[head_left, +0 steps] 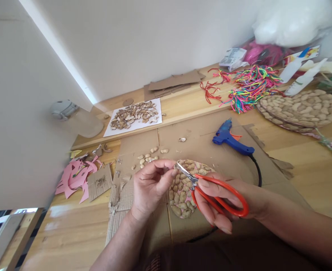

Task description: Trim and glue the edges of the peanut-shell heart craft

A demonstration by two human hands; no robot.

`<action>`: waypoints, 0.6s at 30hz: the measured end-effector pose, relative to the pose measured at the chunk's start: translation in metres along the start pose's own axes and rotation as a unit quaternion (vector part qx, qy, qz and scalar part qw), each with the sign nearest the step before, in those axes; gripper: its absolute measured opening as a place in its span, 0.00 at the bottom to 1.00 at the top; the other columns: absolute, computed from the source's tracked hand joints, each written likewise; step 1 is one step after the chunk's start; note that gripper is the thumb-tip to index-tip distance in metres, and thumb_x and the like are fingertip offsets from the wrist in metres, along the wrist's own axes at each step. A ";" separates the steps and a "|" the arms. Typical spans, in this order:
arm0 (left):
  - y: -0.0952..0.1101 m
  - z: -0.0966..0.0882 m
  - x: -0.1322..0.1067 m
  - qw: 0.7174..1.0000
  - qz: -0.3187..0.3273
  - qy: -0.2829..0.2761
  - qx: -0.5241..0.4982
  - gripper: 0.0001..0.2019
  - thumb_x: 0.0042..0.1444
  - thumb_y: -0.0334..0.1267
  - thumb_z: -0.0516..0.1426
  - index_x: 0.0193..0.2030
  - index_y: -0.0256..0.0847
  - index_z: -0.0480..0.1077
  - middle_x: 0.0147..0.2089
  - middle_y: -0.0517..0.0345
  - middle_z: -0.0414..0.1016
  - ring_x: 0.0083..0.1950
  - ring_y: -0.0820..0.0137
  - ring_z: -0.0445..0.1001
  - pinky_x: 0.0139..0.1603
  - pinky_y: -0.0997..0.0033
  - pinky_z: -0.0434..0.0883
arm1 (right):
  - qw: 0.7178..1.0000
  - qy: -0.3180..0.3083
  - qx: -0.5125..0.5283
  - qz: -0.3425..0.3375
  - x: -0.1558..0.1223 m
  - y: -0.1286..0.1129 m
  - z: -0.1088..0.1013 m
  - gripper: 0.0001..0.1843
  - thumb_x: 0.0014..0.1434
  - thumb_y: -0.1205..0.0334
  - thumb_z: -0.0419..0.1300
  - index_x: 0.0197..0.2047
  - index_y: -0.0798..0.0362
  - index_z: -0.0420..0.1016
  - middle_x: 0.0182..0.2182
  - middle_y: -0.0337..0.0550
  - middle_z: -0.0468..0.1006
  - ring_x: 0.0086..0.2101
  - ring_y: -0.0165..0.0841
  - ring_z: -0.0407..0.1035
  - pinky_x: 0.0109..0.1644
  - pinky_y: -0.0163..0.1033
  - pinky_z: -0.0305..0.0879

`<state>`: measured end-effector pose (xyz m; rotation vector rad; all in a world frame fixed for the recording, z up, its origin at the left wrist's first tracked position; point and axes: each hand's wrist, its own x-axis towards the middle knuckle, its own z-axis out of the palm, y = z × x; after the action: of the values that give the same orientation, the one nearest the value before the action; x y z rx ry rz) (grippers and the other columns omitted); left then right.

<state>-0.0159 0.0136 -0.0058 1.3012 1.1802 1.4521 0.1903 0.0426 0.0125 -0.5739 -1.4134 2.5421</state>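
Two hands meet above the shell-covered disc (182, 192) on the table: left hand (149, 188) fingers pinch a small peanut shell (175, 172), which should be kept steady between the slightly parted blades of the red scissors (211, 192) gripped by the right hand (225, 205).

Head camera looks steeply down, close over the wooden table (309, 165)

Left hand (151, 184) raised left of the scissors (216, 194), thumb and fingertips pinched together. Right hand (225, 205) curled through their handles, forearm low.
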 end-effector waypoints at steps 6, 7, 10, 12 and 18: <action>0.002 0.000 0.002 1.000 -0.016 -0.004 -0.025 0.06 0.54 0.32 0.65 0.40 0.41 0.78 0.34 0.59 0.81 0.33 0.76 0.78 0.37 0.79 0.76 | 1.000 0.002 -0.017 -0.005 -0.002 -0.001 -0.005 0.35 0.64 0.34 0.47 0.26 0.57 0.73 0.11 0.37 0.65 0.13 0.26 0.57 0.18 0.32 0.52; 0.002 0.000 0.003 1.000 -0.018 -0.001 -0.025 0.06 0.54 0.32 0.65 0.40 0.41 0.78 0.34 0.59 0.81 0.33 0.76 0.78 0.37 0.79 0.76 | 1.000 0.007 -0.020 -0.007 -0.002 -0.002 -0.005 0.35 0.64 0.34 0.46 0.26 0.56 0.73 0.11 0.36 0.65 0.13 0.25 0.56 0.18 0.32 0.52; 0.003 0.000 0.003 0.999 -0.024 0.006 -0.026 0.06 0.54 0.32 0.65 0.39 0.42 0.78 0.34 0.59 0.81 0.33 0.76 0.78 0.37 0.79 0.76 | 0.999 0.019 -0.042 0.001 -0.002 -0.005 -0.007 0.35 0.63 0.32 0.46 0.26 0.55 0.72 0.12 0.37 0.66 0.14 0.26 0.56 0.19 0.33 0.53; 0.004 0.000 0.003 0.999 -0.028 0.008 -0.027 0.06 0.54 0.33 0.65 0.39 0.42 0.78 0.34 0.59 0.81 0.33 0.76 0.78 0.37 0.78 0.76 | 0.997 0.019 -0.071 0.016 -0.002 -0.006 -0.006 0.34 0.62 0.32 0.47 0.26 0.55 0.72 0.13 0.38 0.67 0.14 0.26 0.56 0.19 0.33 0.53; 0.003 -0.007 0.005 0.996 -0.079 -0.033 -0.036 0.07 0.54 0.36 0.66 0.39 0.39 0.78 0.31 0.56 0.79 0.31 0.73 0.77 0.35 0.74 0.76 | 0.928 0.189 -0.318 -0.049 -0.003 -0.004 -0.004 0.21 0.61 0.47 0.60 0.24 0.53 0.67 0.17 0.34 0.64 0.19 0.25 0.52 0.22 0.33 0.48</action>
<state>-0.0232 0.0174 -0.0019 1.1717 1.1497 1.3159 0.1949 0.0469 0.0146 -0.9909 -2.0220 1.7233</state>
